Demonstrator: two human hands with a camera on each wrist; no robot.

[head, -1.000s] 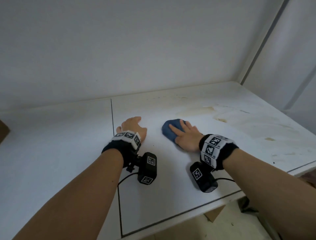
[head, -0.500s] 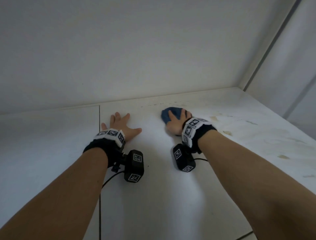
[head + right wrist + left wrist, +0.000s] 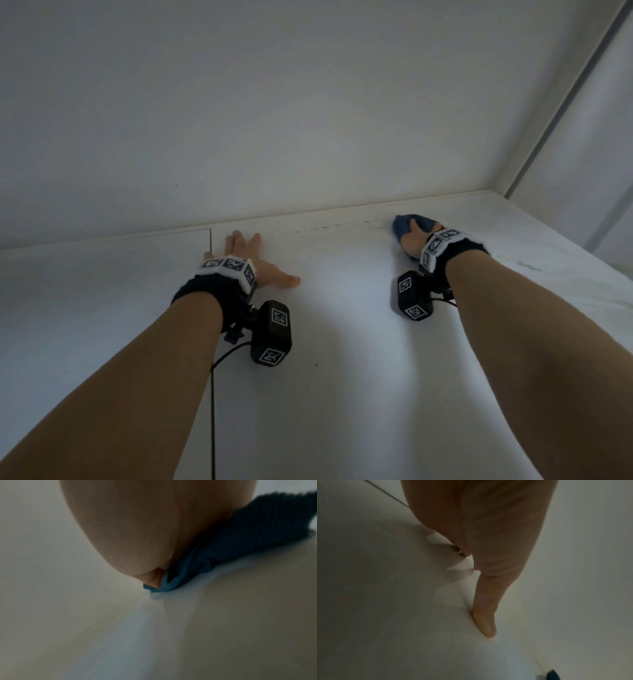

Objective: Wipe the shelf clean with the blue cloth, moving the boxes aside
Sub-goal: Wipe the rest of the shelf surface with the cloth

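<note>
My right hand (image 3: 416, 236) presses the bunched blue cloth (image 3: 402, 222) flat onto the white shelf (image 3: 342, 377), close to the back wall. In the right wrist view the palm (image 3: 154, 520) lies on top of the cloth (image 3: 248, 527), and most of the fingers are hidden. My left hand (image 3: 253, 257) rests flat on the shelf to the left with fingers spread and the thumb (image 3: 485, 615) stretched out, holding nothing. No boxes show in any view.
A line of small dark specks (image 3: 329, 226) runs along the shelf's back edge between my hands. A thin seam (image 3: 210, 236) crosses the shelf by my left hand. The back wall (image 3: 308, 120) and the right side wall (image 3: 589, 154) close the shelf in.
Both hands have slid away from me toward the back wall. The right hand has pushed the cloth back and then to the right. The left hand's fingers have spread out.
</note>
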